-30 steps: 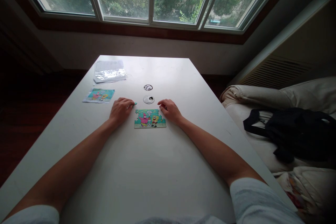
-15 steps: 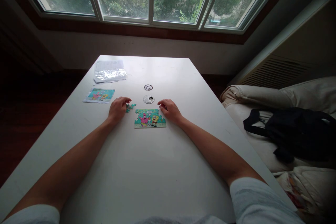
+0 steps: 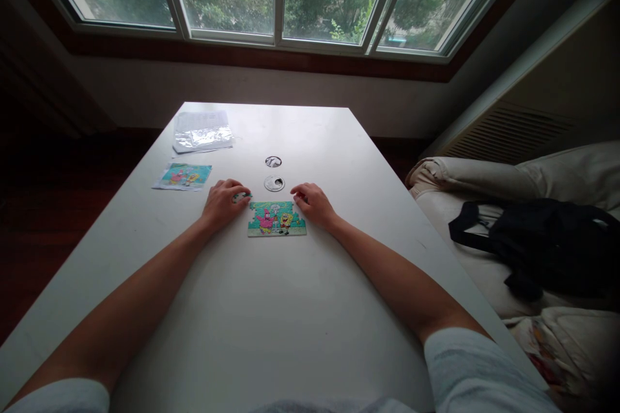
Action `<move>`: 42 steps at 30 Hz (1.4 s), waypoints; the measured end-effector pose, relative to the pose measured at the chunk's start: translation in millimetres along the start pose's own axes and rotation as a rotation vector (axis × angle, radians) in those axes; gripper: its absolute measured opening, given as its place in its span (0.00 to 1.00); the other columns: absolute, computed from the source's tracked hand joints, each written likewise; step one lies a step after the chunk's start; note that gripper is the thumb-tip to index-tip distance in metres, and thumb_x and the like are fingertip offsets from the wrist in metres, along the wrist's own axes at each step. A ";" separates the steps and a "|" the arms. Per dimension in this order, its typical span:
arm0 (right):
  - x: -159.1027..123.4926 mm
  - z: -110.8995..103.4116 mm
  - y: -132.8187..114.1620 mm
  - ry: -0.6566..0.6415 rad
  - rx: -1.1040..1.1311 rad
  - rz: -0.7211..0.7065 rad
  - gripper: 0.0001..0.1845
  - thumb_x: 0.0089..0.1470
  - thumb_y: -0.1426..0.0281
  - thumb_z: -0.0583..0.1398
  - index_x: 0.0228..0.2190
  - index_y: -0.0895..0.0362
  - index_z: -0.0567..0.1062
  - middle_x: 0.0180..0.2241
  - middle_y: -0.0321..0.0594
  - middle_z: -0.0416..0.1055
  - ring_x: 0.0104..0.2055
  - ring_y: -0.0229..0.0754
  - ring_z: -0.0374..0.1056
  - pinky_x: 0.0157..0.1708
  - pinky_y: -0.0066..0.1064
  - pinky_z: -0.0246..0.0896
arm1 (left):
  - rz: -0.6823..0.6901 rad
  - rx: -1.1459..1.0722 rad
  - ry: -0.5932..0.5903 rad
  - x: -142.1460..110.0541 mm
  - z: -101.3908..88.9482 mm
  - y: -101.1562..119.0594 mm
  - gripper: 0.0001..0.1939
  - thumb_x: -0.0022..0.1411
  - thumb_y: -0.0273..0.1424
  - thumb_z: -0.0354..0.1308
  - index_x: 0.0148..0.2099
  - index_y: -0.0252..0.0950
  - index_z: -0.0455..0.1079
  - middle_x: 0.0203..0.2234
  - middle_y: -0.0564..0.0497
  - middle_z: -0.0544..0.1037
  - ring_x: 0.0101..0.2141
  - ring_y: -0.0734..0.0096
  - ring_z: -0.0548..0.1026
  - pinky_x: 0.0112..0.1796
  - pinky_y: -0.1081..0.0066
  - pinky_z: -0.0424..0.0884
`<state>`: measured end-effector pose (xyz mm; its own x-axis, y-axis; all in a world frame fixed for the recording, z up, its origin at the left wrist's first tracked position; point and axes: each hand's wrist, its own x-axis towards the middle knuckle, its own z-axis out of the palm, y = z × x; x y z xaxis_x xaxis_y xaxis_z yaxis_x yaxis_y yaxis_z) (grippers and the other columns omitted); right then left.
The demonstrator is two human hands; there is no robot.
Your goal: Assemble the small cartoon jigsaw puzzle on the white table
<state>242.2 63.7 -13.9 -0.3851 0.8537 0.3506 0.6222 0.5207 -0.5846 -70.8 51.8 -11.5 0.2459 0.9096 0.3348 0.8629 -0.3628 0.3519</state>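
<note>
A small cartoon jigsaw puzzle [image 3: 276, 218], mostly assembled, lies on the white table [image 3: 271, 310]. My left hand [image 3: 221, 202] rests just left of its top corner, fingers curled over several loose green puzzle pieces [image 3: 241, 196]. My right hand [image 3: 314, 202] sits at the puzzle's top right corner, fingers bent and touching its edge. Whether it holds a piece is hidden.
A printed reference picture [image 3: 183, 175] and a clear plastic bag [image 3: 202, 131] lie at the table's left. Two round cable holes [image 3: 274, 183] are behind the puzzle. A cream sofa with a black bag [image 3: 542, 242] stands to the right. Windows lie beyond.
My left hand drew back, uncovering the loose green pieces, then moved right again and closed over them. My right hand stayed at the puzzle's corner.
</note>
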 end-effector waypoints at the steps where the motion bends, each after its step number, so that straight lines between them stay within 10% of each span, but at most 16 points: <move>1: 0.0 -0.1 -0.1 0.000 -0.001 -0.001 0.09 0.61 0.73 0.59 0.41 0.52 0.77 0.36 0.39 0.74 0.42 0.46 0.66 0.47 0.38 0.59 | 0.011 -0.002 -0.010 0.0 -0.6 1.0 0.12 0.66 0.40 0.59 0.47 0.47 0.81 0.48 0.49 0.78 0.50 0.54 0.71 0.52 0.55 0.66; 42: -0.1 -0.7 -0.2 -0.012 -0.019 -0.008 0.08 0.61 0.72 0.59 0.40 0.52 0.77 0.37 0.40 0.74 0.42 0.45 0.66 0.46 0.38 0.60 | -0.121 0.003 -0.038 1.6 -1.2 2.9 0.11 0.63 0.38 0.59 0.47 0.46 0.78 0.49 0.48 0.76 0.51 0.52 0.70 0.53 0.53 0.65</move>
<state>242.6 63.5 -13.3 -0.3985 0.8493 0.3462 0.6317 0.5278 -0.5678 -68.4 52.0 -8.9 0.1563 0.9538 0.2565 0.8886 -0.2492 0.3851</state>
